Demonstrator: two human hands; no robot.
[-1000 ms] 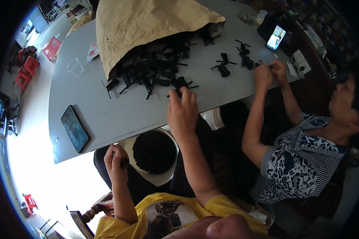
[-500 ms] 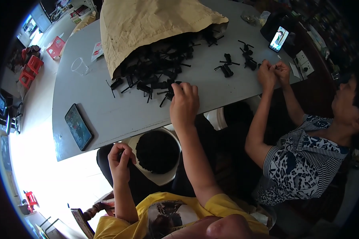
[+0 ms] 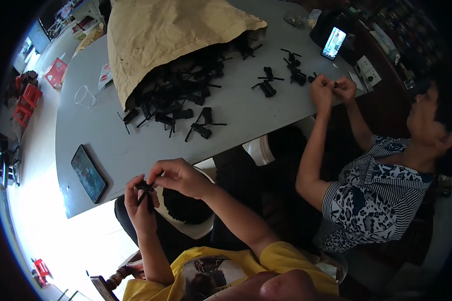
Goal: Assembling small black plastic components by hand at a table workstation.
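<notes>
My left hand (image 3: pixel 140 208) is closed on a small black plastic part (image 3: pixel 144 186) with a thin leg, over my lap beside the table edge. My right hand (image 3: pixel 178 176) meets it from the right, with thumb and forefinger pinched at the part's upper end; the exact grip is partly hidden. Below my hands, a white bucket (image 3: pixel 200 231) holds a dark mass of small black pieces (image 3: pixel 183 206). On the table, several similar black parts with thin legs (image 3: pixel 202 130) lie loose and spill from the mouth of a brown paper sack (image 3: pixel 181 30).
A phone (image 3: pixel 89 173) lies at the table's left end, near a clear plastic cup (image 3: pixel 85 96). At right, a co-worker's hands (image 3: pixel 331 91) handle a small dark piece beside more black parts (image 3: pixel 267 89) and a propped, lit phone (image 3: pixel 333 43). Another white bucket (image 3: pixel 259 150) stands under the table edge.
My right hand has come back from the parts on the table to my left hand, over the bucket. A black part now shows between them. The view has shifted slightly.
</notes>
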